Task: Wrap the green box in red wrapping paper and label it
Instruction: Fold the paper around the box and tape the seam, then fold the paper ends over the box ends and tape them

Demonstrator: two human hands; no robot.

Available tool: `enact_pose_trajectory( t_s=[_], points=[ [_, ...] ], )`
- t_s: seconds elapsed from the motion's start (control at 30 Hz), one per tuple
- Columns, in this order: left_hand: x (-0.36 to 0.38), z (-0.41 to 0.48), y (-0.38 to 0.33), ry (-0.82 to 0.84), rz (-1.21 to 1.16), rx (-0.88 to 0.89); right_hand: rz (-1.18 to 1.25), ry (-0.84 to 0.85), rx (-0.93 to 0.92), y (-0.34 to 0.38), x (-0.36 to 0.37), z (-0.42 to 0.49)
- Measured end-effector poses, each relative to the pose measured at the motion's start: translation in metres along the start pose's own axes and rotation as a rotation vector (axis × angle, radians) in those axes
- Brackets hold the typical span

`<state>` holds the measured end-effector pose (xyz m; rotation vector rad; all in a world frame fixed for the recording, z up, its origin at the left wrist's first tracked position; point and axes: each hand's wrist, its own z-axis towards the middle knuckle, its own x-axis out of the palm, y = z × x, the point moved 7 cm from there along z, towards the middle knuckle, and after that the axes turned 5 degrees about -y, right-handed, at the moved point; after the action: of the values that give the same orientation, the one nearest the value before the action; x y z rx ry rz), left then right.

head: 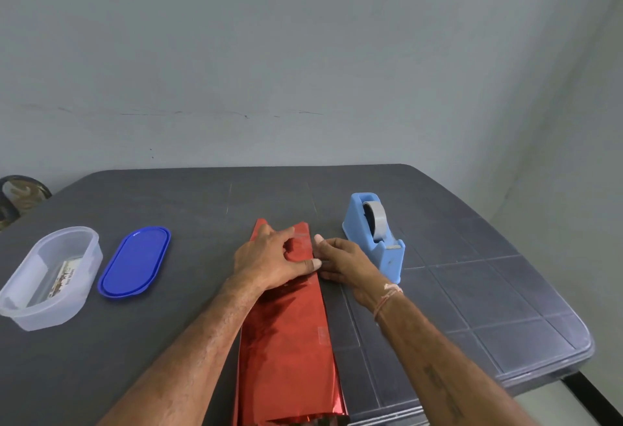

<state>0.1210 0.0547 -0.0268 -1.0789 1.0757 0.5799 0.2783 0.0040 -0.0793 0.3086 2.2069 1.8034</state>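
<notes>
Shiny red wrapping paper (286,334) covers a long parcel that runs from the table's near edge toward the middle. The green box is hidden inside it. My left hand (273,260) lies on top of the parcel's far end, fingers curled into the loose paper and thumb pressed at its right edge. Beside that same edge my right hand (340,262) touches the paper next to my left thumb, its own thumb raised. A strip of clear tape (322,334) shows on the paper nearer to me.
A light blue tape dispenser (376,235) stands just right of my hands. On the left lie a blue oval lid (135,262) and a clear plastic container (50,277) holding printed cards. The dark table (472,290) ends close on the right.
</notes>
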Motion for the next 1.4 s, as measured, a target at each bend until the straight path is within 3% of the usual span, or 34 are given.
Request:
enact_pose_trajectory(
  t_s=[0.1, 0.3, 0.43, 0.53, 0.6, 0.87, 1.07, 1.2, 1.4],
  points=[
    [-0.003, -0.004, 0.005, -0.071, -0.138, -0.021, 0.004, 0.01, -0.013, -0.009, -0.003, -0.011],
    [-0.007, -0.013, 0.023, -0.249, -0.674, -0.026, 0.013, 0.046, 0.027, -0.007, 0.005, -0.023],
    [-0.008, -0.02, 0.047, -0.378, -0.748, -0.133, 0.033, 0.011, 0.042, -0.009, 0.007, -0.025],
    [0.007, -0.024, 0.073, -0.321, -0.828, -0.362, 0.076, 0.02, 0.055, -0.01, 0.005, -0.024],
    [0.016, -0.028, 0.075, -0.231, -0.938, -0.391, 0.082, 0.024, 0.061, -0.01, 0.008, -0.025],
    [-0.006, -0.034, 0.059, -0.315, -1.118, -0.288, 0.226, 0.072, 0.049, 0.012, 0.012, -0.03],
    [-0.056, -0.038, 0.032, -0.419, -1.3, -0.062, 0.318, 0.145, -0.261, 0.075, 0.011, -0.033],
    [-0.078, -0.051, 0.026, -0.531, -1.202, 0.048, 0.233, 0.208, -0.442, 0.102, 0.013, -0.044],
    [-0.088, -0.075, 0.019, -0.633, -1.122, 0.12, 0.234, 0.154, -0.521, 0.105, 0.008, -0.065]
  ],
)
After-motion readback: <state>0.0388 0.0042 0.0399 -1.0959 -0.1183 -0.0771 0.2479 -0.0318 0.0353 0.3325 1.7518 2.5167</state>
